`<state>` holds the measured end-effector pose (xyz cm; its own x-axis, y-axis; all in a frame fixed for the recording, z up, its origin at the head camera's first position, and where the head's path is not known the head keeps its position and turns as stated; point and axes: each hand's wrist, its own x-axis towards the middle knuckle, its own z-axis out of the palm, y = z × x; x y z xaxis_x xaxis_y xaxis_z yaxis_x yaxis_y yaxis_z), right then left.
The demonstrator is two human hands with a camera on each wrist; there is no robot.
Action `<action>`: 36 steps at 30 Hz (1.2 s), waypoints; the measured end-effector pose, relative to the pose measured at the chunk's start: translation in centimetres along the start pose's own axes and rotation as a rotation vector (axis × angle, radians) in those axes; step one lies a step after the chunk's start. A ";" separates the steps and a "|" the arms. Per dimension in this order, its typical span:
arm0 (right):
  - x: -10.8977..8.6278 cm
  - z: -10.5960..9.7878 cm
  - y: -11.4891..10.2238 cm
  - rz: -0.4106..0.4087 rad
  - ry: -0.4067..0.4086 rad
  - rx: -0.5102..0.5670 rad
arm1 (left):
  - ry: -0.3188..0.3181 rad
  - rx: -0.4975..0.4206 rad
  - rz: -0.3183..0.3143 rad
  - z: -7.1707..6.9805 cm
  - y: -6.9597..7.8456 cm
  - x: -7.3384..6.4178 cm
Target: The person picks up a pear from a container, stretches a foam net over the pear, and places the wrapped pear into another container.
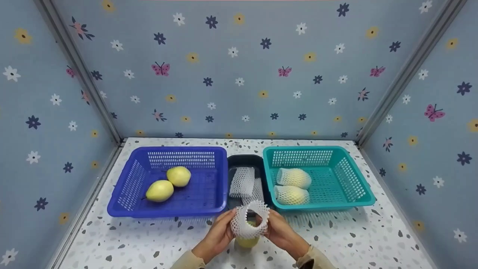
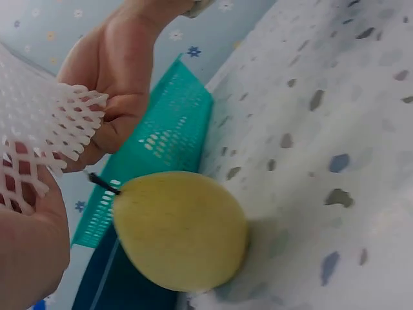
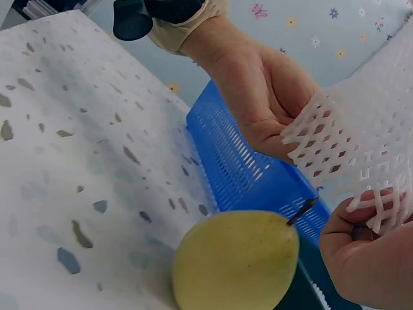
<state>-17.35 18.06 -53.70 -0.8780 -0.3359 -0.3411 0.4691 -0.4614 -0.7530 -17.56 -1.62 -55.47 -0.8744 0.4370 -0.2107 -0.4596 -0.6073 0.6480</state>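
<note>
A white foam net sleeve (image 1: 239, 227) is stretched between my two hands, its opening spread wide. My left hand (image 1: 221, 232) pinches its left side, and my right hand (image 1: 280, 231) grips the right side. Below the sleeve a yellow-green pear (image 1: 247, 243) stands on the table. Both wrist views show the pear (image 2: 184, 232) upright with its dark stem (image 3: 302, 211) pointing up toward the sleeve's lower edge, outside the net. Neither hand touches the pear.
At left, a blue basket (image 1: 168, 213) holds two bare pears (image 1: 160, 191). A teal basket (image 1: 328, 203) at right holds two net-wrapped pears (image 1: 294, 178). Between them, a dark tray (image 1: 232, 162) contains more foam nets (image 1: 242, 182). Patterned walls (image 1: 239, 93) enclose the speckled table (image 1: 358, 239).
</note>
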 end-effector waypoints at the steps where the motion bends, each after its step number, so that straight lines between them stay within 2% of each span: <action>1: 0.0 -0.2 0.3 0.005 0.003 -0.018 | 0.012 0.024 -0.006 -0.2 -0.3 0.0; 7: 0.4 -1.4 1.7 0.020 0.060 -0.133 | 0.092 0.146 0.000 -1.4 -2.0 0.1; 16: 1.2 -2.4 2.6 -0.006 0.118 -0.277 | 0.204 0.311 0.028 -2.6 -3.4 0.4; 21: 1.3 -2.7 2.9 -0.001 0.159 -0.351 | 0.242 0.377 0.045 -3.0 -3.9 0.6; 25: 1.5 -3.0 3.3 0.007 0.200 -0.390 | 0.260 0.437 0.032 -3.4 -4.2 0.6; 32: 1.8 -3.6 4.0 -0.009 0.197 -0.442 | 0.303 0.481 0.031 -3.6 -4.8 0.6; 36: 1.9 -3.8 4.3 -0.015 0.224 -0.481 | 0.327 0.510 0.034 -3.7 -5.0 0.8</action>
<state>-17.42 18.53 -59.69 -0.9078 -0.1238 -0.4007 0.4058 -0.0184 -0.9138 -16.50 -0.74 -61.62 -0.9269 0.1475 -0.3450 -0.3687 -0.1874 0.9105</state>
